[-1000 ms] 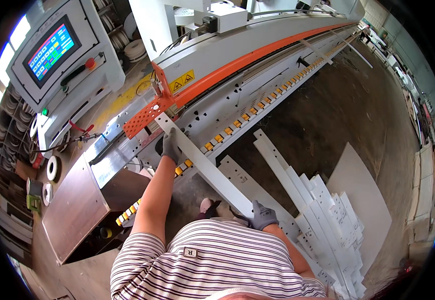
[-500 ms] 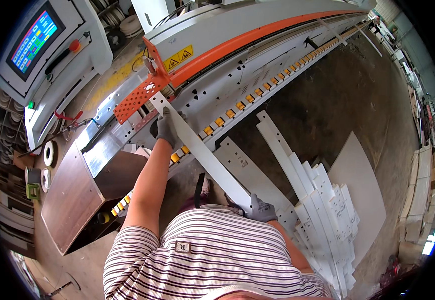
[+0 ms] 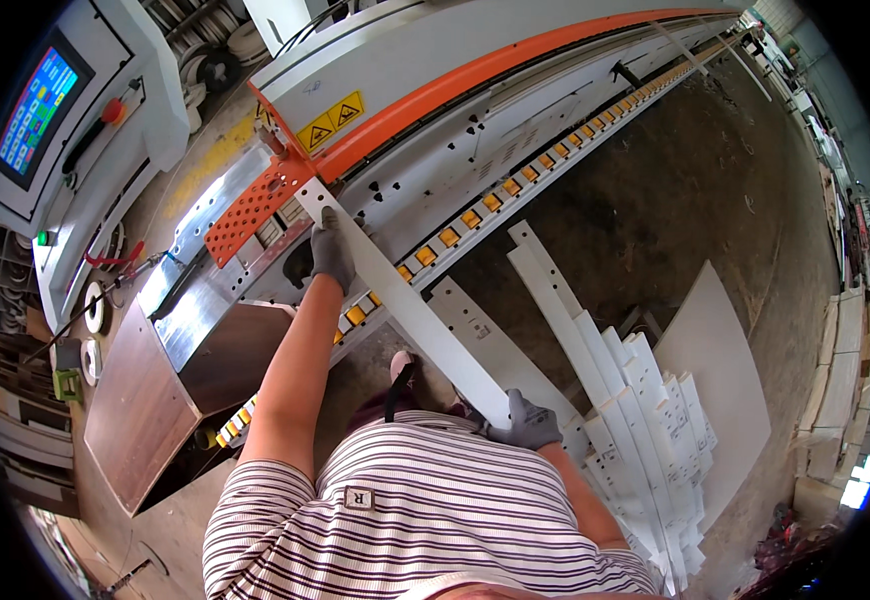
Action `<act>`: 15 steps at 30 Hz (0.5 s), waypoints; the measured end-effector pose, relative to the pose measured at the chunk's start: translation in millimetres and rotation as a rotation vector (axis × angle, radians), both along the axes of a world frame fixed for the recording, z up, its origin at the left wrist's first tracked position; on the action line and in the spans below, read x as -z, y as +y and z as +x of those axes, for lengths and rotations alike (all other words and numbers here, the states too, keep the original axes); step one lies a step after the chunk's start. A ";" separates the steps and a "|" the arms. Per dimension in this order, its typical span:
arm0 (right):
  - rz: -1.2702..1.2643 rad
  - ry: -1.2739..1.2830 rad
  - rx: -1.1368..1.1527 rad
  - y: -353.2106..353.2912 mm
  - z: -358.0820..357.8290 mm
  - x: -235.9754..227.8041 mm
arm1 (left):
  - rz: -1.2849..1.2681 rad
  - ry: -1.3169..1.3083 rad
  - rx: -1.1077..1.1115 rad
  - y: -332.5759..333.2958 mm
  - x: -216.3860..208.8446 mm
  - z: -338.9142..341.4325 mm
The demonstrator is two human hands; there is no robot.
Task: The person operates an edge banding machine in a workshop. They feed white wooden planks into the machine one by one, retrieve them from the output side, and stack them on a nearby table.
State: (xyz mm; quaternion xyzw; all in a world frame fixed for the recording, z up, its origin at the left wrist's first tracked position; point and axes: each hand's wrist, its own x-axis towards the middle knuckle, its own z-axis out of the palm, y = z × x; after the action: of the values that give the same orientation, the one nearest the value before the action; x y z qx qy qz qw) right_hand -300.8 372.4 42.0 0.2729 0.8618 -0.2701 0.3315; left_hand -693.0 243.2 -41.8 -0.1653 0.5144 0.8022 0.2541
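Board (image 3: 410,315) — long, narrow and white — is slanting between the person's gloved hands, its middle stretch passing over a row of yellow rollers (image 3: 470,217). The left hand (image 3: 333,255) is clamping it near the far, holed end, thumb pressing on the top face. The right hand (image 3: 528,422) is gripping the near end, close to the striped shirt (image 3: 405,500). That far end is lying at the edge of an orange perforated plate (image 3: 240,222) on the grey machine (image 3: 395,55) — whether the two are touching is not showing clearly. Piled white boards (image 3: 645,410) are lying to the right, with a large pale panel (image 3: 730,370) just beyond. A lit control screen (image 3: 37,110) is glowing at the upper left, and a brown wooden box (image 3: 140,410) is sitting on the floor below it.
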 end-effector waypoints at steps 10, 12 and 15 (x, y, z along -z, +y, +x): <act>0.180 0.413 0.258 49.4 -41.1 26.2 | -0.002 0.125 0.611 127.4 45.0 -88.2; 0.150 0.501 0.386 59.1 -83.5 16.4 | -0.037 0.163 0.740 126.3 51.1 -145.5; 0.699 1.219 0.375 10.3 -100.4 54.7 | -0.174 0.211 0.840 143.6 46.7 -185.1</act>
State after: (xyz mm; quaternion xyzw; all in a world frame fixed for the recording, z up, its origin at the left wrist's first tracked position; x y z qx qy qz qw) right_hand -401.2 382.6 -12.7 0.3069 0.8679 -0.1355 -0.3662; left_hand -878.1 386.8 -88.6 0.1202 0.6258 0.5953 0.4894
